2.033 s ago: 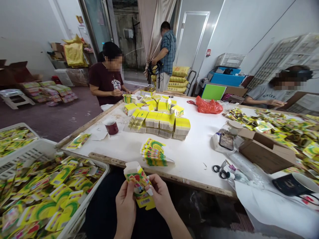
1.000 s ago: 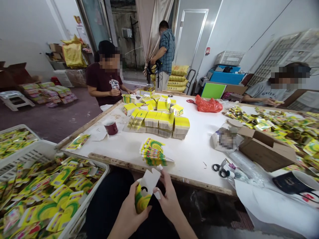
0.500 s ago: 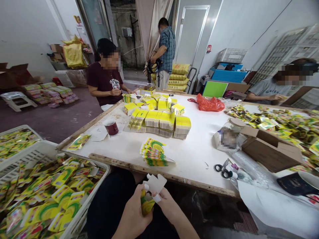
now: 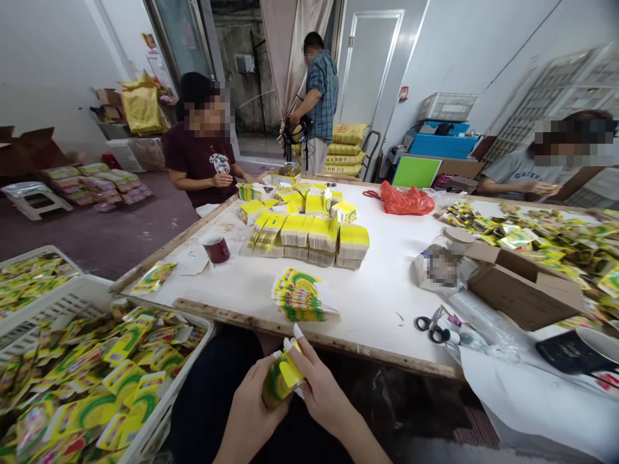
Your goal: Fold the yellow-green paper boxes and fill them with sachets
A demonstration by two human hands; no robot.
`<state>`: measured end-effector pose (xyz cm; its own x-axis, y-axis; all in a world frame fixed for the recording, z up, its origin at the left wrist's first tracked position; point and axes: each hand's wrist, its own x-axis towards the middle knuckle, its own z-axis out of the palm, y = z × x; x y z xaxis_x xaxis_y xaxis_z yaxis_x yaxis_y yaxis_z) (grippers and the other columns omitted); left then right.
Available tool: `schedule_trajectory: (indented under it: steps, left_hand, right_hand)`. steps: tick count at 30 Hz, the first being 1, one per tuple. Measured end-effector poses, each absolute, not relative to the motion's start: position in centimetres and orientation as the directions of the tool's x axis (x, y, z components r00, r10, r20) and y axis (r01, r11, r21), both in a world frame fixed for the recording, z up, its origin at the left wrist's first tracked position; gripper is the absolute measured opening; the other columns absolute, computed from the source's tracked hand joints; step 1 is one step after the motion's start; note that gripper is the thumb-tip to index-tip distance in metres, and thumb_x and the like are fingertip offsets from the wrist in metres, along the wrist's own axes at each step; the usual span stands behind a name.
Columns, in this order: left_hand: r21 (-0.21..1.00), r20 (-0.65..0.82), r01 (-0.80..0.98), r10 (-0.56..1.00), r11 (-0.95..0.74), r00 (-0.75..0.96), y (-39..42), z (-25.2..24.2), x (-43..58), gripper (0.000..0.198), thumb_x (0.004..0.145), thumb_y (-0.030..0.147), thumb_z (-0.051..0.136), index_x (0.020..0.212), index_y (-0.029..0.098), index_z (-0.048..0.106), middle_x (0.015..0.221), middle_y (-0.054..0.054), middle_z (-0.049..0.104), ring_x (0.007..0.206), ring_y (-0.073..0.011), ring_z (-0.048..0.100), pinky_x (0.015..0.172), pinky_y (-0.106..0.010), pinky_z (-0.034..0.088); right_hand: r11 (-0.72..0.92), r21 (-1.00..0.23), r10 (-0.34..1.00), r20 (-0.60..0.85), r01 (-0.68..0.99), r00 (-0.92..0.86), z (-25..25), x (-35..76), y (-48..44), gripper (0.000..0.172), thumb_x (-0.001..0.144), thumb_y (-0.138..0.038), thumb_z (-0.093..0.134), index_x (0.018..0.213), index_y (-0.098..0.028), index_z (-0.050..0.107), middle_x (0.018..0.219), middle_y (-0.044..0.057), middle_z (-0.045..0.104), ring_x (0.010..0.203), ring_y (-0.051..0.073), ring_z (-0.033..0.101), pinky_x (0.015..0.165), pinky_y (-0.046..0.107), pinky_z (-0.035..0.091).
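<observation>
Over my lap, a small yellow-and-green carton (image 4: 280,381) is held between both hands. My left hand (image 4: 258,399) wraps round its left side. My right hand (image 4: 316,380) grips its right side, with the fingers laid over its upper end. Part of the carton is hidden by my fingers. Just beyond, near the table's front edge, lies a fanned stack of flat printed cartons (image 4: 300,296). Behind that, rows of bundled yellow cartons (image 4: 309,238) stand on the white table.
On my left, a white plastic crate (image 4: 206,335) is heaped with printed cartons. A dark red mug (image 4: 216,250) stands on the table. To the right are scissors (image 4: 430,328), a brown cardboard box (image 4: 527,290) and a black mug (image 4: 575,351). Co-workers sit across the table.
The white flaps that stood up at the carton's end no longer show. My right hand has moved up and over that end, and the carton's printed side now faces up.
</observation>
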<state>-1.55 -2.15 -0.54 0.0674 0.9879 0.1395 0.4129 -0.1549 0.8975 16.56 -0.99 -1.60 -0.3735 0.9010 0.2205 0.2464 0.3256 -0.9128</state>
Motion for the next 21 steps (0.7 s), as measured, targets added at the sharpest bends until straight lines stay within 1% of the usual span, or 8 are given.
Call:
schedule_trajectory:
  steps: [2, 4, 7, 9, 10, 14, 17, 21]
  left_hand:
    - [0.901, 0.126, 0.407, 0.989, -0.149, 0.082, -2.1, -0.1, -2.0, 0.046, 0.065, 0.026, 0.077, 0.111, 0.024, 0.071, 0.107, -0.010, 0.074, 0.097, -0.0290, 0.070, 0.086, -0.040, 0.058]
    - [0.896, 0.110, 0.420, 0.989, -0.143, 0.103, -2.0, 0.2, -2.4, 0.048, 0.061, 0.024, 0.080, 0.108, 0.023, 0.073, 0.103, -0.011, 0.075, 0.091, -0.0289, 0.072, 0.080, -0.038, 0.060]
    - [0.885, 0.107, 0.438, 0.984, -0.160, 0.144, -1.9, 0.4, -2.5, 0.050, 0.056, 0.018, 0.080, 0.106, 0.022, 0.074, 0.099, -0.010, 0.077, 0.085, -0.0287, 0.073, 0.075, -0.036, 0.062]
    - [0.873, 0.134, 0.448, 0.978, -0.194, 0.163, -1.8, 0.5, -2.4, 0.050, 0.057, 0.018, 0.079, 0.107, 0.024, 0.074, 0.100, -0.009, 0.077, 0.087, -0.0284, 0.073, 0.078, -0.036, 0.061]
    - [0.864, 0.152, 0.456, 0.974, -0.212, 0.165, -1.7, 0.5, -2.3, 0.049, 0.059, 0.018, 0.078, 0.107, 0.025, 0.074, 0.101, -0.008, 0.076, 0.089, -0.0284, 0.072, 0.080, -0.037, 0.060]
    - [0.818, 0.177, 0.519, 0.967, -0.249, 0.184, -1.3, 0.3, -2.4, 0.044, 0.067, 0.026, 0.077, 0.110, 0.027, 0.072, 0.102, -0.009, 0.075, 0.092, -0.0299, 0.070, 0.082, -0.040, 0.057]
    - [0.752, 0.142, 0.608, 0.964, -0.253, 0.226, -1.1, -0.3, -2.4, 0.045, 0.068, 0.031, 0.076, 0.113, 0.027, 0.069, 0.108, -0.010, 0.074, 0.099, -0.0326, 0.068, 0.093, -0.049, 0.051]
    - [0.639, 0.063, 0.733, 0.966, -0.233, 0.252, -1.1, -1.3, -1.6, 0.057, 0.063, 0.024, 0.075, 0.119, 0.022, 0.065, 0.114, -0.012, 0.072, 0.111, -0.0360, 0.064, 0.111, -0.062, 0.030]
  right_hand:
    - [0.342, -0.899, 0.874, 0.198, 0.272, -0.445, -0.7, 17.3, -0.8, 0.050, 0.090, -0.011, 0.050, 0.137, -0.026, 0.057, 0.160, 0.011, 0.029, 0.143, 0.024, 0.039, 0.112, 0.038, 0.038]
    - [0.355, -0.893, 0.851, 0.186, 0.276, -0.491, 0.2, 18.2, -0.4, 0.040, 0.089, -0.010, 0.050, 0.121, -0.026, 0.068, 0.155, 0.011, 0.039, 0.137, 0.024, 0.047, 0.107, 0.037, 0.043]
    - [0.368, -0.894, 0.810, 0.174, 0.255, -0.560, 1.3, 19.2, 0.3, 0.031, 0.086, -0.010, 0.055, 0.104, -0.027, 0.074, 0.133, 0.008, 0.059, 0.124, 0.024, 0.058, 0.099, 0.036, 0.049]
    - [0.347, -0.902, 0.807, 0.148, 0.256, -0.571, 1.4, 19.4, 0.5, 0.024, 0.082, -0.013, 0.064, 0.099, -0.026, 0.074, 0.126, 0.008, 0.062, 0.120, 0.025, 0.059, 0.097, 0.037, 0.049]
    - [0.324, -0.910, 0.821, 0.134, 0.260, -0.554, 1.3, 19.2, 0.4, 0.026, 0.079, -0.013, 0.066, 0.101, -0.025, 0.073, 0.127, 0.008, 0.061, 0.121, 0.025, 0.058, 0.100, 0.038, 0.047]
    - [0.218, -0.950, 0.912, 0.117, 0.222, -0.393, -0.1, 17.8, -0.2, 0.057, 0.073, -0.006, 0.063, 0.127, -0.022, 0.053, 0.133, 0.011, 0.054, 0.123, 0.024, 0.053, 0.107, 0.040, 0.039]
    - [0.211, -0.964, 0.931, 0.147, 0.162, -0.335, -0.8, 17.0, -0.6, 0.057, 0.070, -0.007, 0.065, 0.123, -0.022, 0.052, 0.122, 0.008, 0.055, 0.111, 0.022, 0.055, 0.100, 0.037, 0.044]
    - [0.210, -0.965, 0.926, 0.144, 0.159, -0.350, -0.3, 16.6, -0.6, 0.056, 0.063, -0.004, 0.067, 0.116, -0.021, 0.057, 0.119, 0.007, 0.054, 0.109, 0.022, 0.055, 0.099, 0.036, 0.045]
